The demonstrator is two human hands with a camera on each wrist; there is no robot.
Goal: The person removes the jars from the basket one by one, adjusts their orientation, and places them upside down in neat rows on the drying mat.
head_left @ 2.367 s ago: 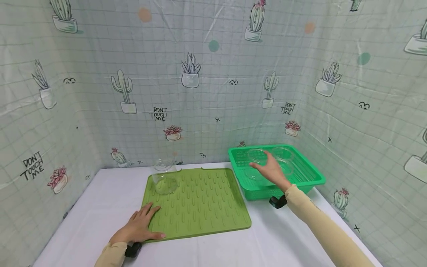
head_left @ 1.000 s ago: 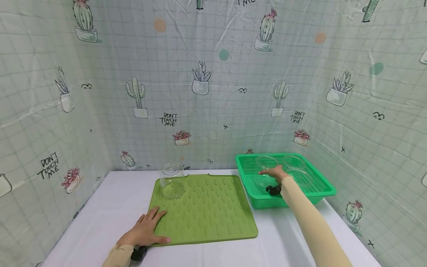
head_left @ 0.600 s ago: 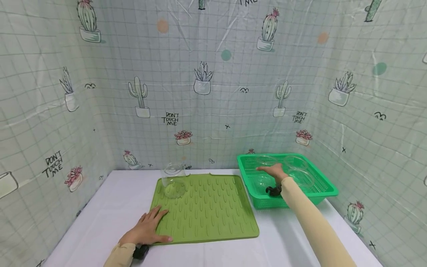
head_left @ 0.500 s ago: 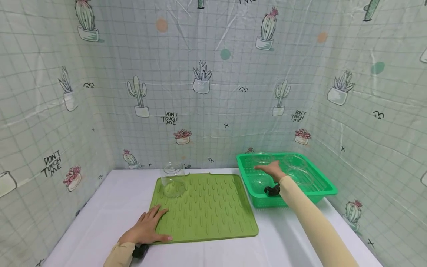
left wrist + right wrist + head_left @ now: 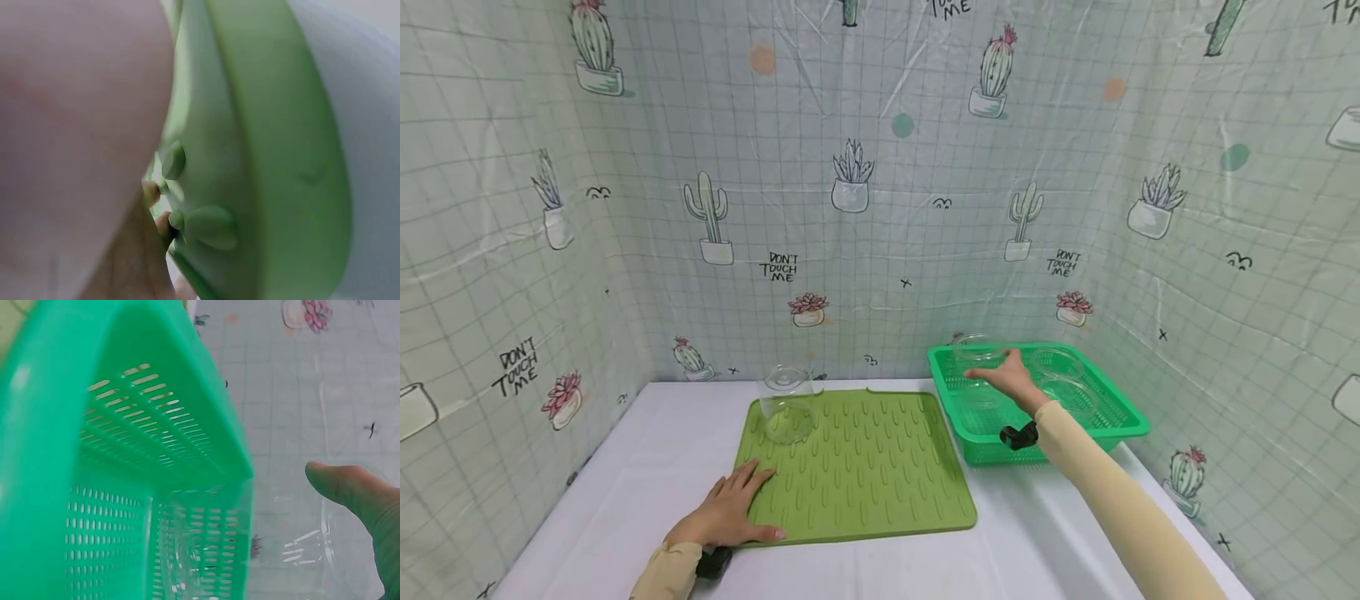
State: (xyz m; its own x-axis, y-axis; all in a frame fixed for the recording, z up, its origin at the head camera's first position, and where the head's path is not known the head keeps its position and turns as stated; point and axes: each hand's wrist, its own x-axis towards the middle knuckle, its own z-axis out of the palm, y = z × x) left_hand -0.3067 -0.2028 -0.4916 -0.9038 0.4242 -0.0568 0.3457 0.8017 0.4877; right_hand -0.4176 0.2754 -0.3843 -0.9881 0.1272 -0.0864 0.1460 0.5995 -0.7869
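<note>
My left hand (image 5: 730,508) rests with spread fingers on the left front corner of the green ribbed drying mat (image 5: 865,467). At the mat's back left stands a clear cylindrical container (image 5: 787,408). Over the green basket (image 5: 1000,450), my right hand (image 5: 1011,379) grips another clear round container (image 5: 981,348), its rim raised above the basket's back edge. In the right wrist view, the thumb (image 5: 344,481) lies along this clear container (image 5: 306,550), and its other fingers are hidden. The left wrist view shows mostly the palm and the mat's edge (image 5: 287,156).
More clear round containers (image 5: 1071,392) sit in the right part of the basket. White cloth (image 5: 602,500) covers the table. A curtain printed with cacti (image 5: 895,208) closes off the back and both sides.
My right hand, low inside the basket a second ago, has risen and moved slightly left, lifting a clear container with it. My left hand stays on the mat.
</note>
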